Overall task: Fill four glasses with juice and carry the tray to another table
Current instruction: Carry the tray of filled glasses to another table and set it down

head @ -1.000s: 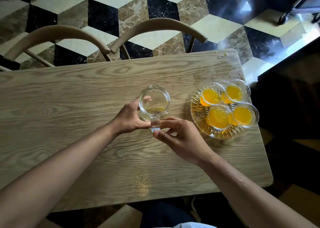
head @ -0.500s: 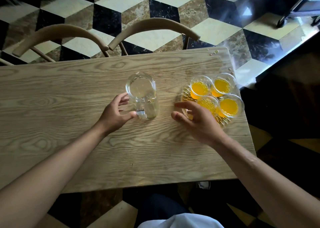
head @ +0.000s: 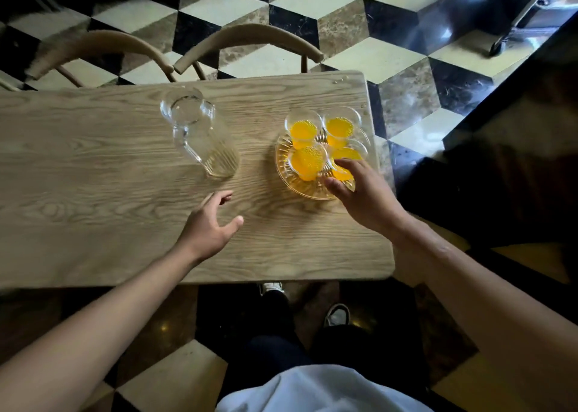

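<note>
Four filled glasses point(head: 308, 161) stand on the tray point(head: 308, 189) near the table point(head: 93, 177) end. Right hand point(head: 364, 196) fingers, spread, reach its rim (for lifting); left hand point(head: 208, 224) hovers open, empty.

A wooden table point(head: 93, 192) with a strong grain is lying across the view, its rounded right end reaching toward a dark counter edge point(head: 516, 77). Two curved wooden chair backs point(head: 250, 36) are standing side by side just beyond its far edge. A floor of cube-pattern tiles point(head: 391, 55) in black, cream and brown marble is spreading out behind them, glaring with light at the far right.
</note>
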### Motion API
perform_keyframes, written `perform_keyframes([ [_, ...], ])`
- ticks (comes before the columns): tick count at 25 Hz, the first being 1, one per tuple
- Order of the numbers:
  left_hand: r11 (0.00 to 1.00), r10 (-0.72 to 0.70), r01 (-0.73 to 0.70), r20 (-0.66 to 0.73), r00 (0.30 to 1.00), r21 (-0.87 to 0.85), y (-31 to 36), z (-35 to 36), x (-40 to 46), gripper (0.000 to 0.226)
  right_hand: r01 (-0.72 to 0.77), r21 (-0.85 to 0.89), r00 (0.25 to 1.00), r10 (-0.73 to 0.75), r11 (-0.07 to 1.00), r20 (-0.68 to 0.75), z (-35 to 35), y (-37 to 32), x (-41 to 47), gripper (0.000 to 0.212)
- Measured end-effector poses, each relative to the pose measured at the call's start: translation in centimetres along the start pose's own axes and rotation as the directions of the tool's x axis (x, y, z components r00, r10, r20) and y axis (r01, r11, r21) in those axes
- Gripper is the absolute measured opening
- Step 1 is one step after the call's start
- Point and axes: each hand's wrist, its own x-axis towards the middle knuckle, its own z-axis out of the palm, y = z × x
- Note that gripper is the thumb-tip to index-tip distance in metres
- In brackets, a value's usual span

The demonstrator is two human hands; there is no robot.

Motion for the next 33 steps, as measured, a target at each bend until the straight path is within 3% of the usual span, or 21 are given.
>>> perform_keyframes([
  [3,0.998,0.011,-0.012,0.012,1.0,0.054,2.9,3.2,-1.6,0.057,0.018,-0.101,0.993,-0.006,0.995,0.121,-0.2,2.1,-1.8,0.063],
  [8,0.984,-0.151,0.132,0.168,0.974,0.12,6.1,6.8,-2.5,0.06,0.001,-0.198,0.958,0.056,0.98,0.281,-0.2,4.1,-4.4,0.069],
  [19,0.911,-0.159,-0.028,0.413,0.897,0.412,8.6,5.1,0.4,0.081,-0.176,-0.2,0.834,0.254,0.964,0.49,-1.1,1.6,-4.3,0.083],
  [22,0.902,-0.134,-0.068,0.426,0.895,0.427,11.0,2.9,1.7,0.076,-0.186,-0.12,0.835,0.221,0.975,0.504,-2.8,-0.6,-3.5,0.064],
  [29,0.928,-0.006,-0.123,0.343,0.939,0.351,15.1,-1.9,3.6,0.057,-0.179,-0.134,0.875,0.221,0.975,0.432,-5.6,-3.5,-0.5,0.085],
  [33,0.94,-0.01,-0.1,0.319,0.948,0.327,14.8,-2.1,4.0,0.057,-0.161,-0.171,0.881,0.219,0.972,0.419,-5.3,-3.6,0.0,0.082],
])
